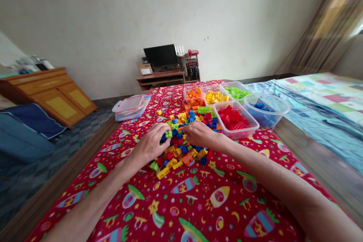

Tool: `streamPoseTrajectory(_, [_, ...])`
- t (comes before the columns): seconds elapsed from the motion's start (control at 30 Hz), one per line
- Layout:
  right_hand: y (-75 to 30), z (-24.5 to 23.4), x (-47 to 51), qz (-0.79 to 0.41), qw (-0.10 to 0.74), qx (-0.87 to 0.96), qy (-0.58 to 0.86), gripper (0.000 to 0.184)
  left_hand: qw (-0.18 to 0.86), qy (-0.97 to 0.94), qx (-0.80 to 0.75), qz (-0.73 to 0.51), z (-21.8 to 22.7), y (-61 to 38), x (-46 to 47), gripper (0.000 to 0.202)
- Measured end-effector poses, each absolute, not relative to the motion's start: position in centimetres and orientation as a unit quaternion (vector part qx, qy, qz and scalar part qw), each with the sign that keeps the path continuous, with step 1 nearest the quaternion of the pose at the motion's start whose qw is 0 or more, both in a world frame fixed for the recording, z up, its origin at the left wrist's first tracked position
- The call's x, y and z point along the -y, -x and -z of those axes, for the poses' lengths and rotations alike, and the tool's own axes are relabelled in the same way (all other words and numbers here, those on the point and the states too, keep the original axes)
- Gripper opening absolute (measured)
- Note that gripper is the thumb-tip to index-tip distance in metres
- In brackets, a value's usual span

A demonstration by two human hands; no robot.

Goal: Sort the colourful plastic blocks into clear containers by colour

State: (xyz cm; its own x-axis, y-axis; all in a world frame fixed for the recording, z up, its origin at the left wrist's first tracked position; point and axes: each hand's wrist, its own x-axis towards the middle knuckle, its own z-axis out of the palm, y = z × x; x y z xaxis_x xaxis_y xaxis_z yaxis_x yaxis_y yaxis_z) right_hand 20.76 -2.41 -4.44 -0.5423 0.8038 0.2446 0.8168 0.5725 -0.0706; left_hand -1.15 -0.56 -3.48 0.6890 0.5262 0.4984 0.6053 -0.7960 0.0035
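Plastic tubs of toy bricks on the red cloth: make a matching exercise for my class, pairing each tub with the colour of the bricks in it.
Column one:
A. back-left tub
B. back-middle tub
C. back-right tub
D. front tub

Column two:
1. red
2. lime green
3. orange
4. yellow

Right pairs: A-3, B-4, C-2, D-1.
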Motion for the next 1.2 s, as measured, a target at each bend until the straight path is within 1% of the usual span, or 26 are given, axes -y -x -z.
streamPoseTrajectory(0.07, [-20.8, 4.0, 2.2, 0.019, 0.15, 0.862, 0.484, 0.022, 0.069, 0.9, 0.353, 0.247, 3.1, 2.6, 1.4, 0.017])
streamPoseTrajectory(0.2, [-20.8, 3.5, 2.1, -0.001, 0.185, 0.853, 0.489, 0.022, 0.02, 0.892, 0.403, 0.205, 3.7, 6.5, 3.1, 0.023])
streamPoseTrajectory(0.37, [-20.6, 3.7, 2.2, -0.035, 0.202, 0.858, 0.471, 0.021, 0.002, 0.91, 0.369, 0.188, 6.0, 8.7, 5.3, 0.032])
streamPoseTrajectory(0.53, [-20.0, 3.9, 2.4, -0.048, 0.195, 0.865, 0.46, 0.019, 0.002, 0.91, 0.361, 0.205, 7.6, 7.3, 6.1, 0.034])
streamPoseTrajectory(0.63, [-19.9, 3.9, 2.5, -0.048, 0.206, 0.864, 0.458, 0.019, -0.002, 0.91, 0.346, 0.227, 8.1, 6.7, 6.1, 0.033])
streamPoseTrajectory(0.73, [-19.8, 3.9, 2.5, -0.046, 0.219, 0.862, 0.455, 0.02, -0.009, 0.91, 0.34, 0.237, 7.5, 6.4, 5.9, 0.028])
streamPoseTrajectory(0.83, [-19.8, 3.8, 2.6, -0.039, 0.218, 0.862, 0.456, 0.02, -0.001, 0.908, 0.338, 0.249, 5.6, 6.2, 5.2, 0.024])
streamPoseTrajectory(0.97, [-19.8, 3.7, 2.6, -0.036, 0.219, 0.861, 0.458, 0.021, -0.013, 0.904, 0.36, 0.23, 3.8, 5.4, 3.0, 0.026])
streamPoseTrajectory(1.07, [-19.9, 3.6, 2.7, -0.041, 0.223, 0.863, 0.45, 0.022, -0.046, 0.918, 0.345, 0.191, 4.4, 4.5, 1.7, 0.029])
streamPoseTrajectory(1.2, [-20.0, 3.4, 2.7, -0.046, 0.22, 0.865, 0.448, 0.022, -0.086, 0.929, 0.315, 0.175, 5.7, 3.9, 1.0, 0.028])
